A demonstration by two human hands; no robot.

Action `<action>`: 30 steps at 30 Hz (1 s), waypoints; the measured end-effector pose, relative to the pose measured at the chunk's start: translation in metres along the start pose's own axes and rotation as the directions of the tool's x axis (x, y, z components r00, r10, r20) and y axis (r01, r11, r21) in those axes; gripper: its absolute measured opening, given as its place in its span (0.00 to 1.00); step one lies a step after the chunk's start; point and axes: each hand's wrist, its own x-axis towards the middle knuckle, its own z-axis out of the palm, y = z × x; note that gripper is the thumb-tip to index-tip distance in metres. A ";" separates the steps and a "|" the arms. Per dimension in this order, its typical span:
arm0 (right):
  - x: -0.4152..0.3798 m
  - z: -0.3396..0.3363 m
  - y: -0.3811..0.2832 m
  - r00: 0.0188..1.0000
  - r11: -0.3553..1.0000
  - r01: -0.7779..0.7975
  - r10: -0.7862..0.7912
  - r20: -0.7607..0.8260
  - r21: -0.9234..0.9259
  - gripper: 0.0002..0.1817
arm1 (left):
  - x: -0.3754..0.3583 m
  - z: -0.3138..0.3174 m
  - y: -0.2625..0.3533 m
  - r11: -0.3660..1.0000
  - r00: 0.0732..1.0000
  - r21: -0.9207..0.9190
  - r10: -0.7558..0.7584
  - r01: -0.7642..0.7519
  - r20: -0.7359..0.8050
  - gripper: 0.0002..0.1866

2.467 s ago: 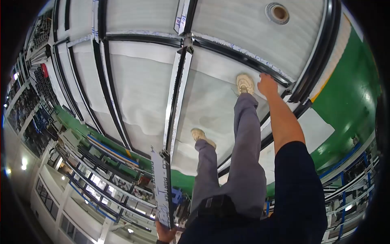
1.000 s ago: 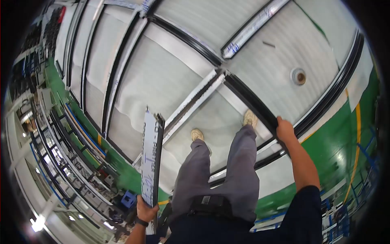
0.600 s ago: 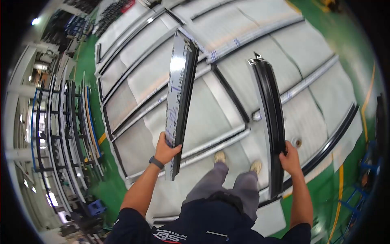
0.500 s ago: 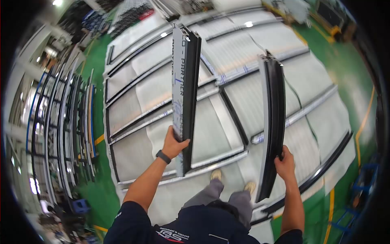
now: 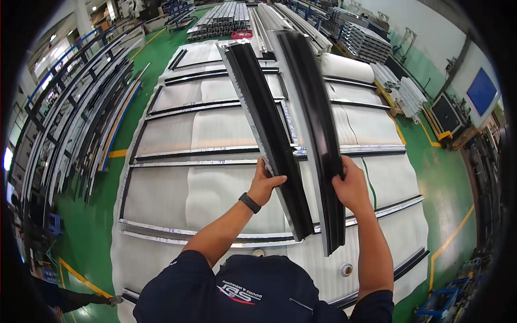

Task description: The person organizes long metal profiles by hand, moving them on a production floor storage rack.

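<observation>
My left hand [image 5: 265, 183] is closed round the lower part of a black and silver profile [image 5: 264, 118], which tilts with its top to the left. A second, wider black profile [image 5: 315, 124] is gripped near its right edge by my right hand [image 5: 351, 185]; its upper end is blurred. The two profiles stand side by side above the floor, their lower ends close together. Below them, long frame profiles [image 5: 188, 162] lie in rows on white sheeting [image 5: 226, 199]. A small roll [image 5: 346, 269] rests on the sheeting near my right forearm.
Racked profiles [image 5: 81, 124] line the left side. Stacked profiles [image 5: 226, 20] and a large white roll [image 5: 347, 68] are at the back. A blue stand [image 5: 439, 304] is at lower right. Another person's arm [image 5: 91, 299] shows at lower left.
The two profiles have come closer together, and their tops now lean left. My right hand has moved left and up. The view has shifted to show more of the back.
</observation>
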 end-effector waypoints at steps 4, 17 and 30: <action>0.016 0.022 0.007 0.993 0.992 0.042 -0.027 0.117 -0.122 0.22 | -0.029 0.008 -0.015 0.988 0.999 -0.157 0.006 -0.013 -0.045 0.37; 0.029 0.025 0.035 0.849 0.980 -0.180 0.113 0.516 0.080 0.27 | -0.050 0.002 -0.064 0.641 0.939 -0.687 -0.240 0.343 0.245 0.48; 0.011 0.032 0.081 0.674 0.863 -0.471 0.220 0.705 0.181 0.28 | -0.089 0.025 -0.086 0.635 0.876 -0.603 -0.356 0.482 0.326 0.37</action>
